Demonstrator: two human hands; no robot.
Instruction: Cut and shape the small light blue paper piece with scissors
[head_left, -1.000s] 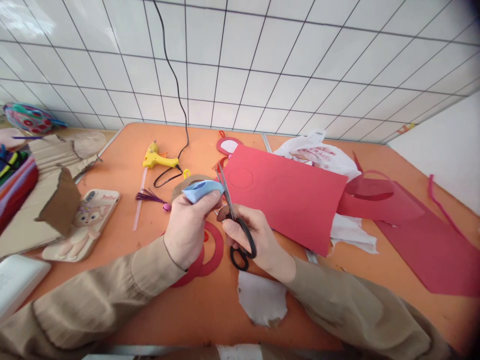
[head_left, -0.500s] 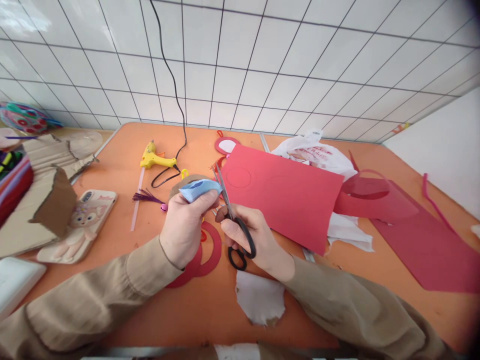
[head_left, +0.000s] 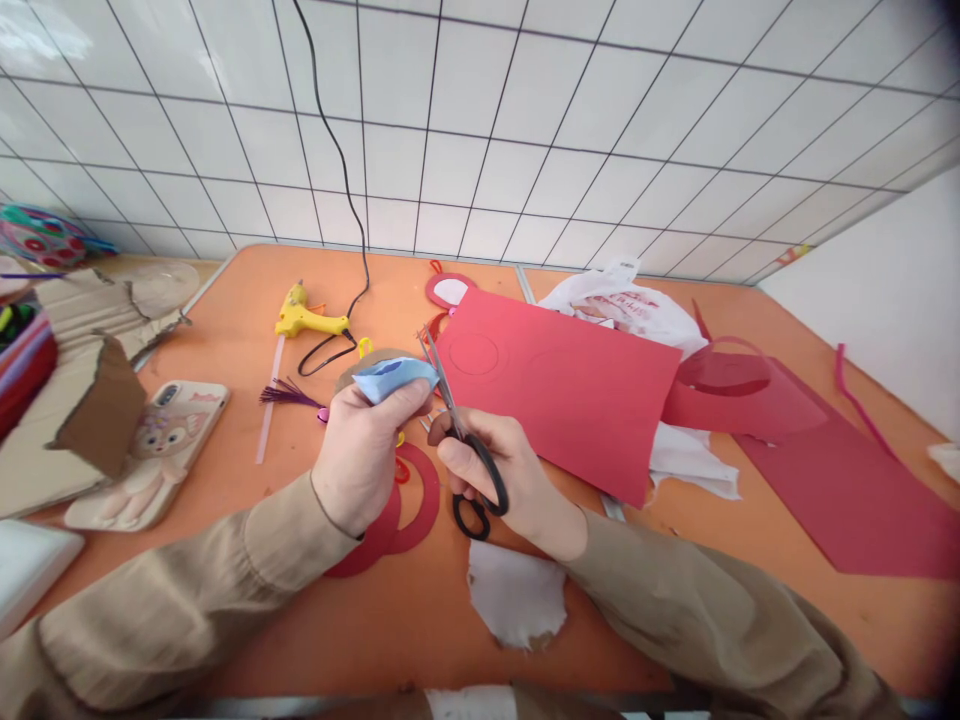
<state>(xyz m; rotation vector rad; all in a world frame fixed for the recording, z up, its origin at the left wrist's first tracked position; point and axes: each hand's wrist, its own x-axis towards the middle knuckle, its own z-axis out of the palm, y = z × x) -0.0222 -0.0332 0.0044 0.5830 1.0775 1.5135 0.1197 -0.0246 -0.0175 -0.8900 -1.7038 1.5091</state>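
Note:
My left hand (head_left: 366, 440) is closed on a folded light-blue piece (head_left: 390, 377), fabric or paper, with a darker blue patch on it. Black-handled scissors (head_left: 491, 478) are gripped in my right hand (head_left: 510, 465), blades pointing up and away, right beside the blue piece's edge. I cannot tell whether the blades touch it. Below the hands lie red paper rings (head_left: 426, 500), partly covered by my left hand and sleeve. A torn greyish-white scrap (head_left: 517, 595) rests below the scissors. Behind my right hand is a red sheet (head_left: 577, 390) with a circle drawn on it.
A yellow glue gun (head_left: 311, 317) with a cord stands at the back left. Nearer lie a purple tassel (head_left: 289, 393), a phone in a cartoon case (head_left: 176, 440) and torn cardboard (head_left: 45, 420). A white plastic bag (head_left: 637, 305) and more red sheets (head_left: 847, 490) are at right.
The whole view has shifted slightly, with things sitting a little further left. Both hands keep the same grip on the blue piece and the scissors.

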